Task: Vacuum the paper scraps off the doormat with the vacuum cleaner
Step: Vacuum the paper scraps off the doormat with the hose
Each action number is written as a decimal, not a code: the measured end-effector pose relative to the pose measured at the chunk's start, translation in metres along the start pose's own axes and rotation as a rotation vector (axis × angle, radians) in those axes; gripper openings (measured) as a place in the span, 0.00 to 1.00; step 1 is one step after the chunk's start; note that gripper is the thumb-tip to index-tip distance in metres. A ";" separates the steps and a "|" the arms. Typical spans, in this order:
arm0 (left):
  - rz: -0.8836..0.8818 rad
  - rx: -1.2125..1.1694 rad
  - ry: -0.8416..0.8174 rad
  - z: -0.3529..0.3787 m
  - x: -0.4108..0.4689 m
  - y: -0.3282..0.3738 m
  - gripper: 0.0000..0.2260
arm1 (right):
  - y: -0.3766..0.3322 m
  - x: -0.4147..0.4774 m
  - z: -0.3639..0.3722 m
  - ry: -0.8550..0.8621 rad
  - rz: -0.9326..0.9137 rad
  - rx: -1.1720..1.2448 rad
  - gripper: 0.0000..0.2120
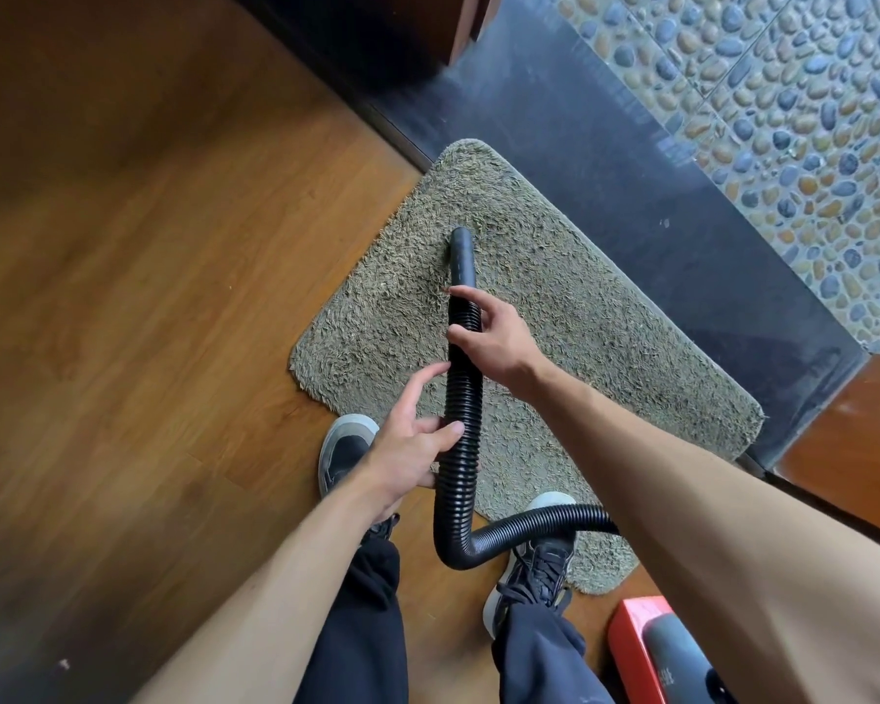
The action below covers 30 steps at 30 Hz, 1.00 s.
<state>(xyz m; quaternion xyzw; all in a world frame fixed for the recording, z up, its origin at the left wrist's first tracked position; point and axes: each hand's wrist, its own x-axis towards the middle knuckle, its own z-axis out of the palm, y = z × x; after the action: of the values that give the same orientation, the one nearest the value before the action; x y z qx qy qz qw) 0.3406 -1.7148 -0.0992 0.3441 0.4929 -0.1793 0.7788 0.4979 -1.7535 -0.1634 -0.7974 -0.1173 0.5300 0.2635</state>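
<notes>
Head view: the right hand [494, 343] curls fingers and thumb round the black hose [458, 393], just behind the nozzle [462, 256], whose tip touches the doormat [605, 322] at 12 o'clock. The left hand [412, 444], at 7 o'clock, grips the hose lower down.

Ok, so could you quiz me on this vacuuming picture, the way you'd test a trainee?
1. Where does the smooth black nozzle rest? A) brown wooden floor B) shaggy grey-green doormat C) pebble paving
2. True or false: only one hand holds the black ribbed hose.
3. Which of the person's black shoes stands on the doormat?
Key: 1 B. 2 False: the left hand and the right hand both grip it. 3 The right shoe.
</notes>
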 end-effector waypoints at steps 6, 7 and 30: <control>-0.025 0.053 -0.040 0.010 -0.005 -0.005 0.27 | 0.015 -0.016 -0.010 -0.001 0.077 0.109 0.29; -0.027 0.057 -0.043 0.010 -0.007 -0.007 0.27 | 0.017 -0.018 -0.010 -0.014 0.085 0.122 0.28; -0.029 0.058 -0.041 0.000 -0.012 -0.012 0.27 | 0.012 -0.023 0.003 0.010 0.095 0.061 0.31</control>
<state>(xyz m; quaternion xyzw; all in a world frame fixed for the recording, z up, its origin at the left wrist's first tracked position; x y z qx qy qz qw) 0.3279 -1.7235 -0.0925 0.3558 0.4764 -0.2119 0.7756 0.4851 -1.7732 -0.1530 -0.7963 -0.0617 0.5414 0.2626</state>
